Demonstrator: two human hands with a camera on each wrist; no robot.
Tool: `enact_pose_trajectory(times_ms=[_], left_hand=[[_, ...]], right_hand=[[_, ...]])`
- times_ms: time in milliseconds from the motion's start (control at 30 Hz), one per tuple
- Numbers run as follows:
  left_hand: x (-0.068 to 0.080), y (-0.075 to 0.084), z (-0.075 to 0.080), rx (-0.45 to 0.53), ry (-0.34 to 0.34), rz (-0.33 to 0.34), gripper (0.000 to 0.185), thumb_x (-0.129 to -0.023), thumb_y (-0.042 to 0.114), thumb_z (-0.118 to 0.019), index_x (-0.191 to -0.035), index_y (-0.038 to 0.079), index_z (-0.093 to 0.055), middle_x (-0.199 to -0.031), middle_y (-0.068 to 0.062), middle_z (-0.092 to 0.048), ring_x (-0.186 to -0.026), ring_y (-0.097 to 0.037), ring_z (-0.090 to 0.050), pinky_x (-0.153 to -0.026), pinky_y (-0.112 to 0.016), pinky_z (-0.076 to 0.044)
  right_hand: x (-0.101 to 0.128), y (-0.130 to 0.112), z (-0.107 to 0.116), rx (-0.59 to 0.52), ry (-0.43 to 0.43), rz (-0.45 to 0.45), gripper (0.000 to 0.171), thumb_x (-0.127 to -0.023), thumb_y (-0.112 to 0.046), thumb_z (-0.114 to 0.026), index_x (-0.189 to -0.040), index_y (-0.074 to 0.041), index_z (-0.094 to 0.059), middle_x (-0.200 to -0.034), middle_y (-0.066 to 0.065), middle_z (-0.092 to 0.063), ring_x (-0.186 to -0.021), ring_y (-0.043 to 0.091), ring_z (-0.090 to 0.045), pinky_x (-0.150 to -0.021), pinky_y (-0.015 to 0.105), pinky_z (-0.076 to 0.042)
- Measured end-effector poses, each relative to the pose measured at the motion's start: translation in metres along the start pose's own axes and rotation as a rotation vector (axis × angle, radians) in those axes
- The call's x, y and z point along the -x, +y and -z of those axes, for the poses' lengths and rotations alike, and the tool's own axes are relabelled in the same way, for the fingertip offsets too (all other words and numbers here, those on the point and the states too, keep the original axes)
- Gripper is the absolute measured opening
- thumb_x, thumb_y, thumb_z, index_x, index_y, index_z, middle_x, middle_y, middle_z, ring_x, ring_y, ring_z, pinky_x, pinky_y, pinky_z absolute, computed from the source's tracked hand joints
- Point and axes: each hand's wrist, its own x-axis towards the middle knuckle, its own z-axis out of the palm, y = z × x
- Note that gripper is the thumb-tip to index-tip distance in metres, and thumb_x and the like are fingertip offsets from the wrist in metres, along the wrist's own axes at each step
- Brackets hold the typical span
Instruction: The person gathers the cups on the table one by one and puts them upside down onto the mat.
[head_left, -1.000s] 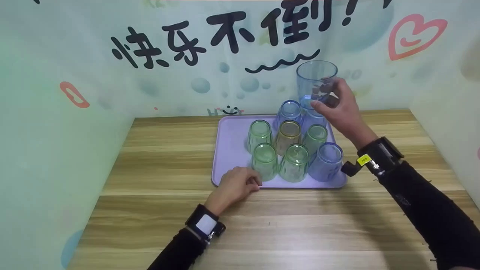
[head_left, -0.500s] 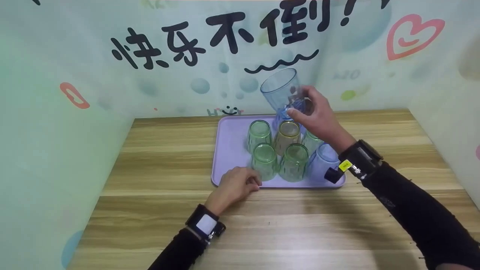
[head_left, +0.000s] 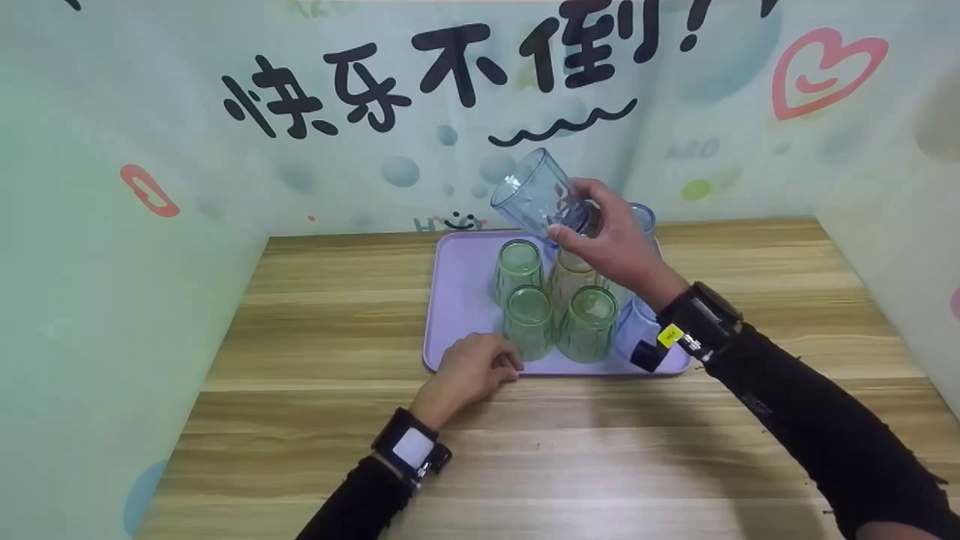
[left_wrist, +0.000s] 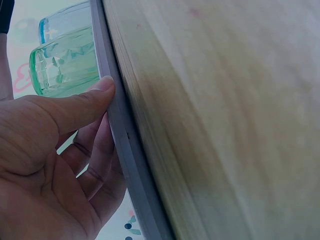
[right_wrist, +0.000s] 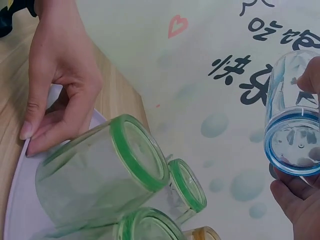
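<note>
Tilted leftward since 1 second ago, blue cup sits gripped in right hand at upper centre, above upturned cups on tray; left hand pinches tray's rim.

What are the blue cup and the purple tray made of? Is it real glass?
The blue cup in the right hand is see-through and glossy with a thick tinted base; glass or clear plastic, I can't tell. The purple tray looks like matte plastic: opaque, even colour, rounded rim. The left hand holds its edge.
</note>
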Motion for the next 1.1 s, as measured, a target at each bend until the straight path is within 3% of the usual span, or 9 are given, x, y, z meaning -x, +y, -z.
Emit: enact_pose_trajectory(times_ms=[267,600,800,1100], left_hand=[[0.0,-0.002,0.0,-0.009,0.006,-0.008,0.005,-0.087,0.02,-0.081,-0.091,0.02,-0.078,-0.084,0.012,-0.07,-0.082,-0.01,-0.065,-0.075,-0.034,-0.051],[0.001,-0.001,0.0,-0.002,-0.009,0.007,0.005,-0.088,0.019,-0.08,-0.092,0.02,-0.078,-0.085,0.012,-0.069,-0.082,-0.01,-0.065,-0.075,-0.033,-0.051],[0.001,-0.001,0.0,-0.008,-0.007,-0.004,0.005,-0.088,0.019,-0.08,-0.093,0.019,-0.078,-0.086,0.011,-0.07,-0.083,-0.01,-0.065,-0.076,-0.034,-0.051],[0.0,-0.001,0.0,0.017,0.0,-0.016,0.004,-0.088,0.016,-0.08,-0.092,0.017,-0.078,-0.084,0.01,-0.069,-0.083,-0.011,-0.066,-0.074,-0.035,-0.052]], right_hand=[[-0.003,0.001,-0.02,0.011,-0.02,0.026,0.067,-0.09,-0.027,-0.079,-0.143,-0.003,-0.047,-0.132,0.011,-0.053,-0.111,0.024,-0.056,-0.094,0.039,-0.05],[-0.006,0.0,-0.051,0.063,-0.062,0.04,0.071,-0.087,-0.033,-0.082,-0.143,-0.005,-0.049,-0.131,0.007,-0.052,-0.116,0.018,-0.056,-0.1,0.031,-0.046],[-0.005,0.001,-0.064,0.162,-0.095,0.02,0.078,-0.086,-0.045,-0.081,-0.147,-0.01,-0.047,-0.135,0.004,-0.053,-0.12,0.016,-0.054,-0.101,0.032,-0.046],[-0.011,0.003,-0.078,0.306,-0.137,0.064,0.08,-0.088,-0.043,-0.079,-0.15,-0.006,-0.045,-0.144,0.009,-0.052,-0.128,0.019,-0.05,-0.105,0.036,-0.042]])
